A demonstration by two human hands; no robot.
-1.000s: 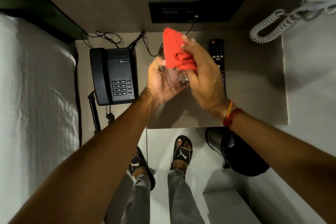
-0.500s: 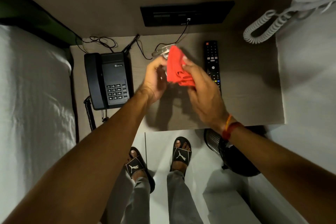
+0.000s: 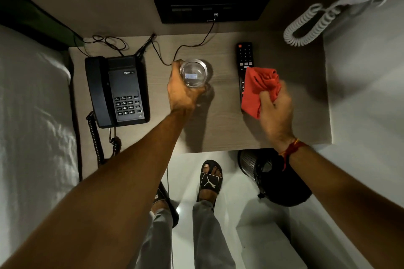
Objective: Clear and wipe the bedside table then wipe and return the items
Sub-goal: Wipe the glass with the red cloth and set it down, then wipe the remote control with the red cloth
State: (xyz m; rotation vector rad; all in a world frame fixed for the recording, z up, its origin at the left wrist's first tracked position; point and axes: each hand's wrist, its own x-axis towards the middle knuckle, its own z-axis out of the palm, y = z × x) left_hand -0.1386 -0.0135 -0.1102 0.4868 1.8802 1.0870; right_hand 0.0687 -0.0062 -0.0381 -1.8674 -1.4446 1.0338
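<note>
Half a second ago both hands met over the middle of the table, the cloth pressed against the glass; now they have parted, and the glass (image 3: 193, 73) stands upright on the bedside table (image 3: 301, 116), mouth up.

Taking the glass as the landmark and going left to right: the black telephone (image 3: 117, 90) sits well to its left. The left hand (image 3: 182, 91) wraps the glass's near-left side, fingers curled round the wall and touching it. To the glass's right lies the remote control (image 3: 243, 54), its near half covered by the red cloth (image 3: 259, 87). The right hand (image 3: 275, 107) bunches that cloth, fingers closed in a pinch on its folds; whether the cloth rests on the remote or hangs just above it I cannot tell.

The step in hand looks like setting the wiped glass back. To do it well, let the base settle flat clear of the thin cable behind it, then loosen the fingers straight outward so the rim is not tipped.
</note>
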